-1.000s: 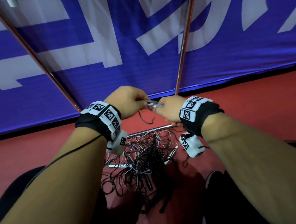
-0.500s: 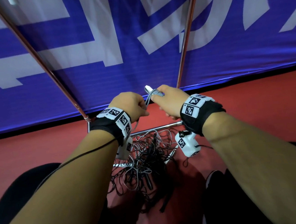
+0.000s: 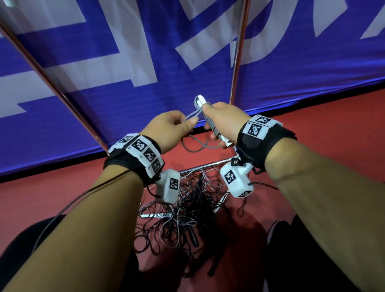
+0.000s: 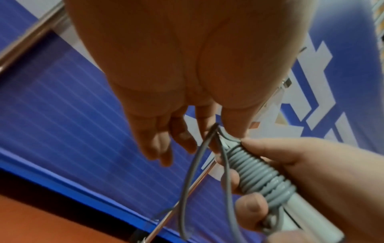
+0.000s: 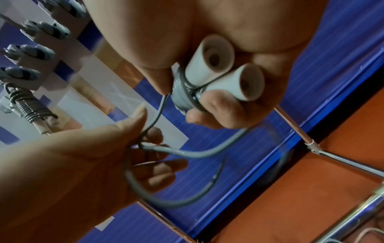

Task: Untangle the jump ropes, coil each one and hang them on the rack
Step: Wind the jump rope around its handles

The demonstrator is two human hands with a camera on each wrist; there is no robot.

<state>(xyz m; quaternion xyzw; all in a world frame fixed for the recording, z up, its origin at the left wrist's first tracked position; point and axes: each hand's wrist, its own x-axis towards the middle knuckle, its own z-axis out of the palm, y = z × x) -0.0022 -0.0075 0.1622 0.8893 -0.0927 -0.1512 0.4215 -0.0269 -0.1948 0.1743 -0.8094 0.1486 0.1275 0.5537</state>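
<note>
Since a second ago both hands have risen toward the banner and the handle bundle has tipped from flat to near upright; right hand (image 3: 226,123) curled round the two white handles (image 5: 224,72), held side by side so the grey cord (image 4: 259,177) can be wound tight round them; wraps already cover much of the handles' length; left hand (image 3: 170,130) just beside it, thumb and fingers pinching a slack loop of the same cord, probably feeding the next turn or tucking the tail; loose end droops below both hands; judged step: finishing the coil on this one rope, hanging not yet done; beneath the wrists, on the red floor (image 3: 50,194), the tangled ropes (image 3: 182,217) lie in a heap by a chrome rail, still knotted; beyond the hands, up on the rack (image 5: 31,54), several wrapped ropes already hang in a row.
</note>
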